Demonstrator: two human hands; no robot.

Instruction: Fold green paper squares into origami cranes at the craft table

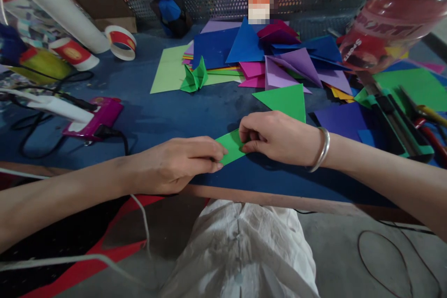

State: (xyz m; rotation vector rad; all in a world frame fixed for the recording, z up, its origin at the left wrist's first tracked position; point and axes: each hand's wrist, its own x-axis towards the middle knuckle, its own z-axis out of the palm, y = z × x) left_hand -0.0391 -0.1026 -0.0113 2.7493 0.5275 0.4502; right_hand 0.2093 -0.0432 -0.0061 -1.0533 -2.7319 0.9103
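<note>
A green strip of folded paper [231, 145] is stretched between my two hands, just above the blue tabletop near its front edge. My left hand [188, 160] pinches its left end between thumb and fingers. At the other end, my right hand [275, 137], with a silver bangle at the wrist, grips the paper with curled fingers. Right behind my right hand lies a green folded triangle [288, 101]. A small green origami piece with pointed tips [194, 77] stands farther back, at the edge of a light green sheet [164, 67].
Coloured papers [216, 46] are heaped at the back. On the right are a pink bottle [384, 23], a cutter [394, 121] and a purple-blue sheet [340, 120]. At left, a magenta power adapter [94, 118] trails cables near paper cups [75, 53] and a tape roll [121, 43].
</note>
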